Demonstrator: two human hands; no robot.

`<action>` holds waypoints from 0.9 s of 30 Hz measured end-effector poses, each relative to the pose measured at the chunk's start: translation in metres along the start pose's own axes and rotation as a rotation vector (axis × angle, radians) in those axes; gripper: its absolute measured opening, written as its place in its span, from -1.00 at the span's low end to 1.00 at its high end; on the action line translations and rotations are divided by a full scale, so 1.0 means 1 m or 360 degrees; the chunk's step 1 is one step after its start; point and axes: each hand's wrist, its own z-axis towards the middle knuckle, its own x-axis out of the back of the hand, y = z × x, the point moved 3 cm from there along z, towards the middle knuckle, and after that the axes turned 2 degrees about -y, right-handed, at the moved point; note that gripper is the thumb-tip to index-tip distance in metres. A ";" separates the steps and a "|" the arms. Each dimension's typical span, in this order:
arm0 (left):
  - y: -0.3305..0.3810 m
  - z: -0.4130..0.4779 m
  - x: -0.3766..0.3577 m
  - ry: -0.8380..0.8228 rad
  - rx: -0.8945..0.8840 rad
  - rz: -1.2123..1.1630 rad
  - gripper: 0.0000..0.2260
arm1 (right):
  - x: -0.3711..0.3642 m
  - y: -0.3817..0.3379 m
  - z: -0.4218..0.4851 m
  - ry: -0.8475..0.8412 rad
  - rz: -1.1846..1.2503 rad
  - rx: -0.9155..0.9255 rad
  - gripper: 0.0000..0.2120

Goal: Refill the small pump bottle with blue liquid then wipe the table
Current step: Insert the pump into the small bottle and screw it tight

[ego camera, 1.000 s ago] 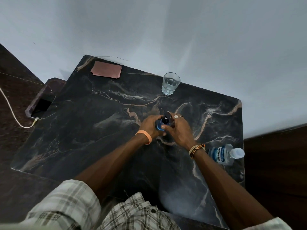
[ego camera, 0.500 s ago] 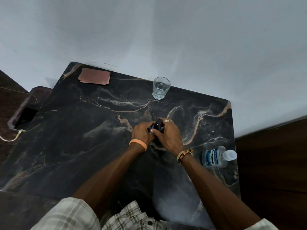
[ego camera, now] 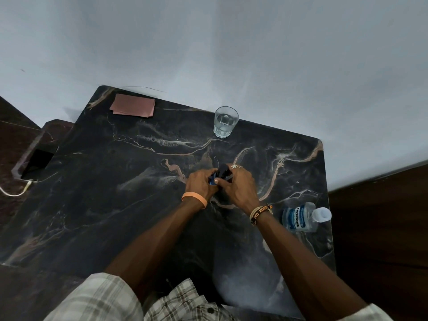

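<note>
Left hand and right hand both closed around the small blue pump bottle with dark pump top, held together near the middle of the black veined marble table. Clear mouthwash bottle with blue label and white cap lies on its side just right of the right wrist. Clear drinking glass stands at the far edge; folded pink cloth lies at the far left corner, well apart.
</note>
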 end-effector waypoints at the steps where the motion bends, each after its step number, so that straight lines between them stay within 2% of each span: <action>1: 0.000 0.000 0.000 0.0012 0.0002 -0.0007 -0.78 | -0.001 0.000 0.000 -0.0011 -0.0008 0.0003 -0.77; 9: 0.001 0.002 0.000 -0.0039 -0.0009 0.0033 -0.75 | 0.001 -0.001 -0.001 0.0002 -0.0012 -0.0004 -0.83; 13: -0.002 0.002 -0.001 -0.0042 0.0032 0.0048 -0.78 | 0.001 -0.004 -0.002 0.0065 -0.0007 -0.0014 -0.79; 18: -0.004 0.003 -0.002 -0.0020 0.0041 0.0047 -0.79 | 0.001 -0.002 -0.002 -0.0017 -0.0009 -0.0005 -0.80; 27: -0.007 0.006 -0.005 -0.0016 0.0069 0.0098 -0.84 | 0.001 -0.003 -0.003 0.0039 -0.0012 0.0003 -0.76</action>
